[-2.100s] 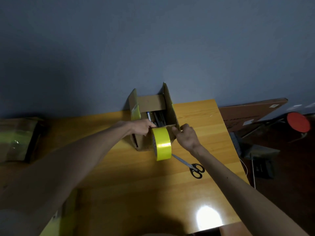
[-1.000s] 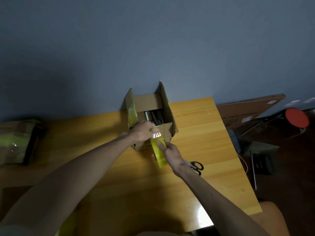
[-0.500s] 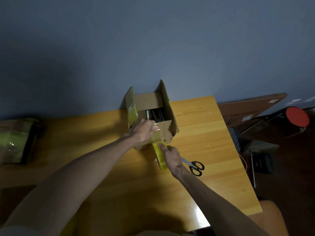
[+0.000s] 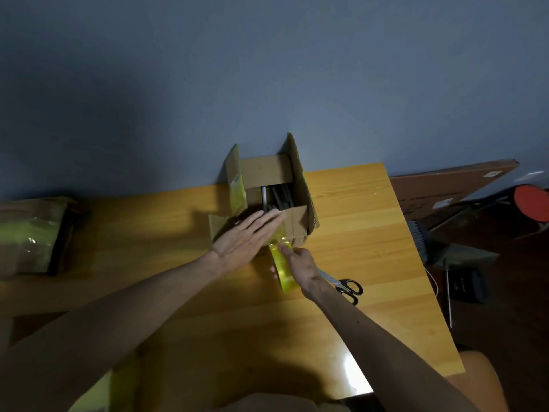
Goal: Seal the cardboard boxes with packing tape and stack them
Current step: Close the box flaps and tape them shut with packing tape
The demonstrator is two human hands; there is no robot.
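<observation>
An open cardboard box (image 4: 297, 224) stands against the blue wall at the back of the wooden table (image 4: 356, 233), its side flaps up and metal parts showing inside. My left hand (image 4: 246, 239) lies flat with straight fingers on the box's near flap, pressing a strip of yellow tape. My right hand (image 4: 300, 263) grips the yellow tape roll (image 4: 282, 272) just in front of the box, thumb on the tape. The strip runs from the roll up onto the flap.
Black-handled scissors (image 4: 346, 286) lie right of my right hand. A box wrapped in yellow tape (image 4: 32, 236) sits at the far left. A flat brown board (image 4: 451, 185), a red stool (image 4: 534, 203) and dark clutter stand off the table's right edge.
My left hand has opened flat over the near flap instead of curling on its edge. The roll has come down lower in front of the box with my right hand on it.
</observation>
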